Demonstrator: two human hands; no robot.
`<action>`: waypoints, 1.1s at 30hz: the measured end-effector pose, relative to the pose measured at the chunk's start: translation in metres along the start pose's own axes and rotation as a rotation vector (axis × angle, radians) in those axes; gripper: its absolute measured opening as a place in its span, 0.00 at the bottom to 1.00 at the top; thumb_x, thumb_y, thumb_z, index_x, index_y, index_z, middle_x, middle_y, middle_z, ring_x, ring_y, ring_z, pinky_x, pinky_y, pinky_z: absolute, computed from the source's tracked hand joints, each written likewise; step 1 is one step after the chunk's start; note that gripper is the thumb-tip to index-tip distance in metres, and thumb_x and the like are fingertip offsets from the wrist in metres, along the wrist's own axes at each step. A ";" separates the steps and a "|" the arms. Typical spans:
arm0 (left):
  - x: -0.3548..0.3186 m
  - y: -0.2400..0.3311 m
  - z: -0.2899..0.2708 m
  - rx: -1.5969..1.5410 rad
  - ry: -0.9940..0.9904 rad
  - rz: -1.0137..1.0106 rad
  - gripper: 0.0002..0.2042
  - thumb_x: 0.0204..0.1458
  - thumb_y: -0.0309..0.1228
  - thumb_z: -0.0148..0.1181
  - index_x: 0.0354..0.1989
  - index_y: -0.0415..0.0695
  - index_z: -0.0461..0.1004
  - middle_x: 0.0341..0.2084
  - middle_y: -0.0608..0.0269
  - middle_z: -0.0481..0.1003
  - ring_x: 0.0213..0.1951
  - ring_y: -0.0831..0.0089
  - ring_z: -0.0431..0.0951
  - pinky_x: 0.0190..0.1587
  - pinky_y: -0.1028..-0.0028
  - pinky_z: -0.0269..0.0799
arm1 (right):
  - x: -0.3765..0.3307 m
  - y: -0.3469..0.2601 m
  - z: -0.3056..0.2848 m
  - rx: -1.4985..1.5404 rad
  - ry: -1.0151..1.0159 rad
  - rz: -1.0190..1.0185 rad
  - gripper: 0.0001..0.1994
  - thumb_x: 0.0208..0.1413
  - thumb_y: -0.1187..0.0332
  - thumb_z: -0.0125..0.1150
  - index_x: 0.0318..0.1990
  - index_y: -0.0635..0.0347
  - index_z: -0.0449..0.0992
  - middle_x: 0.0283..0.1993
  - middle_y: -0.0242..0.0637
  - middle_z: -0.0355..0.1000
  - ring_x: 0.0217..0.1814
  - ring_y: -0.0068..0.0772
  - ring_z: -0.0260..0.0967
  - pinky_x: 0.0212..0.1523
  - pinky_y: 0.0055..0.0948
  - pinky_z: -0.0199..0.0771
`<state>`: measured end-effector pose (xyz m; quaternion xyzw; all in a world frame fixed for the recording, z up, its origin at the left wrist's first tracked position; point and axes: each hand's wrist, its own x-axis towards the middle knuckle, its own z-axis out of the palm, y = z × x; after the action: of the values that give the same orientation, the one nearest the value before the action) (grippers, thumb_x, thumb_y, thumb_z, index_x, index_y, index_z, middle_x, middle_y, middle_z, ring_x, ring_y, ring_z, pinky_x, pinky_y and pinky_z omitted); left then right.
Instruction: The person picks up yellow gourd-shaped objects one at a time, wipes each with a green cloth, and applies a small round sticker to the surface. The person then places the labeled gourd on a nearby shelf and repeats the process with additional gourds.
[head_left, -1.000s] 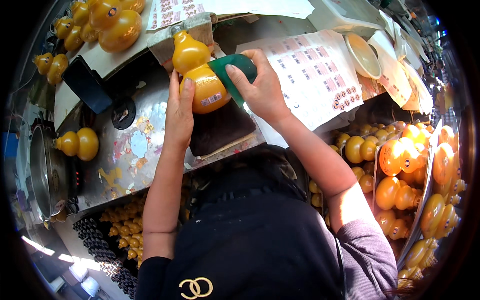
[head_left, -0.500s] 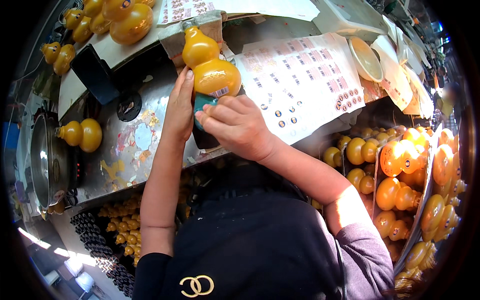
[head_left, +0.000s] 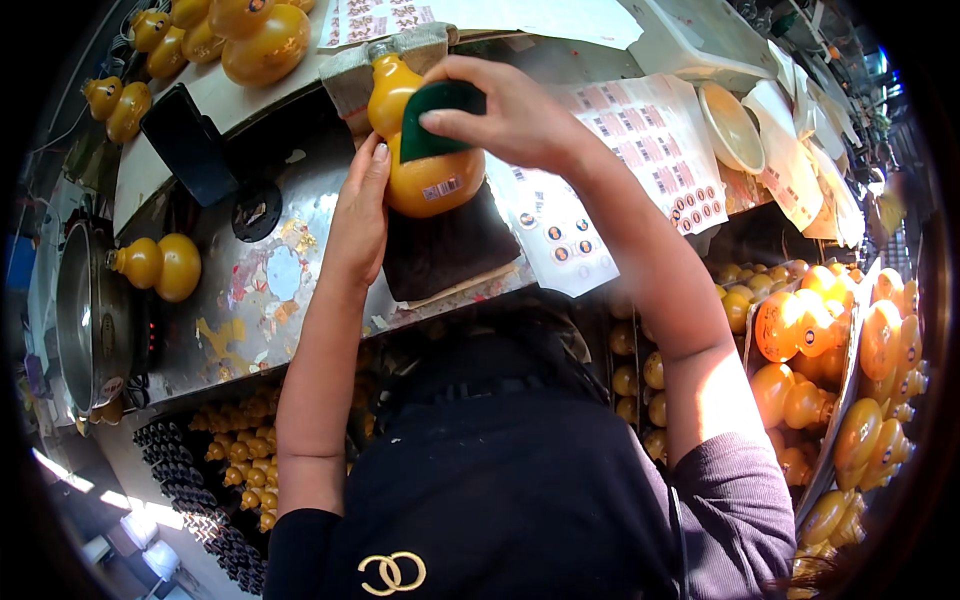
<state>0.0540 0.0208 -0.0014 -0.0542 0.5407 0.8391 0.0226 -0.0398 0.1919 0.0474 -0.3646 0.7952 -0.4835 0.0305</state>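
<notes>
A yellow gourd-shaped bottle [head_left: 415, 188] lies on the worktable, its neck against a grey cloth pad [head_left: 350, 88]. My left hand [head_left: 362, 195] grips its left side, the thumb on top. In my right hand [head_left: 510, 112] is a dark green flat scraper [head_left: 422, 138], pinched between thumb and fingers and laid against the bottle's waist and upper belly. A small barcode label [head_left: 441, 188] shows on the lower belly. Beneath the bottle, a dark mat [head_left: 440, 250] covers part of the table's near edge.
A sticker sheet [head_left: 570, 235] lies right of the bottle, near a round bowl [head_left: 731, 128]. At left are a black phone-like slab [head_left: 188, 145], another gourd bottle [head_left: 178, 267] and a metal pan [head_left: 75, 310]. Crates of gourd bottles [head_left: 790, 330] stand at lower right.
My right hand has moved up and away with the green scraper, from the bottle's base to its waist. More of the dark mat is now exposed. My left hand keeps its place.
</notes>
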 end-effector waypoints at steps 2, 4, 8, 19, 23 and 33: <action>0.003 -0.004 -0.005 0.035 0.011 -0.001 0.23 0.66 0.40 0.41 0.65 0.40 0.55 0.60 0.60 0.63 0.62 0.72 0.60 0.65 0.70 0.52 | 0.007 -0.003 -0.003 -0.052 -0.013 0.034 0.15 0.53 0.65 0.63 0.46 0.62 0.72 0.41 0.39 0.73 0.44 0.31 0.71 0.48 0.28 0.71; 0.007 -0.008 -0.011 0.112 0.042 0.009 0.23 0.66 0.40 0.41 0.65 0.40 0.56 0.58 0.59 0.64 0.61 0.72 0.62 0.65 0.70 0.53 | 0.006 -0.003 -0.001 -0.085 0.087 -0.039 0.14 0.52 0.66 0.64 0.45 0.61 0.73 0.41 0.40 0.74 0.44 0.35 0.72 0.48 0.28 0.71; 0.012 0.008 -0.012 0.599 0.306 0.348 0.21 0.65 0.38 0.43 0.62 0.40 0.62 0.52 0.59 0.69 0.56 0.71 0.67 0.61 0.73 0.57 | -0.027 -0.004 0.008 -0.317 0.425 -0.625 0.10 0.39 0.74 0.64 0.33 0.51 0.75 0.34 0.35 0.73 0.31 0.43 0.68 0.32 0.39 0.65; 0.096 0.060 -0.003 1.403 0.148 0.852 0.09 0.52 0.30 0.57 0.39 0.42 0.76 0.39 0.55 0.74 0.45 0.55 0.71 0.49 0.62 0.65 | -0.140 0.001 0.036 -0.125 0.372 -0.143 0.16 0.37 0.85 0.66 0.35 0.57 0.78 0.38 0.35 0.74 0.40 0.33 0.71 0.38 0.29 0.70; 0.084 0.078 0.006 1.357 0.101 0.805 0.07 0.49 0.31 0.59 0.32 0.40 0.75 0.34 0.53 0.74 0.40 0.55 0.73 0.46 0.61 0.66 | -0.156 0.001 0.038 -0.078 0.474 -0.023 0.16 0.37 0.87 0.63 0.35 0.59 0.78 0.37 0.38 0.74 0.39 0.35 0.71 0.36 0.28 0.72; -0.033 0.119 0.003 0.970 -0.169 0.529 0.15 0.54 0.25 0.57 0.52 0.42 0.72 0.35 0.59 0.75 0.38 0.70 0.76 0.43 0.74 0.70 | -0.158 -0.013 0.039 -0.022 0.501 -0.084 0.14 0.42 0.86 0.65 0.36 0.59 0.75 0.36 0.38 0.73 0.39 0.33 0.71 0.38 0.26 0.70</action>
<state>0.0751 -0.0253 0.1112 0.1674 0.8563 0.4728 -0.1234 0.0988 0.2553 -0.0110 -0.2666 0.7672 -0.5510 -0.1914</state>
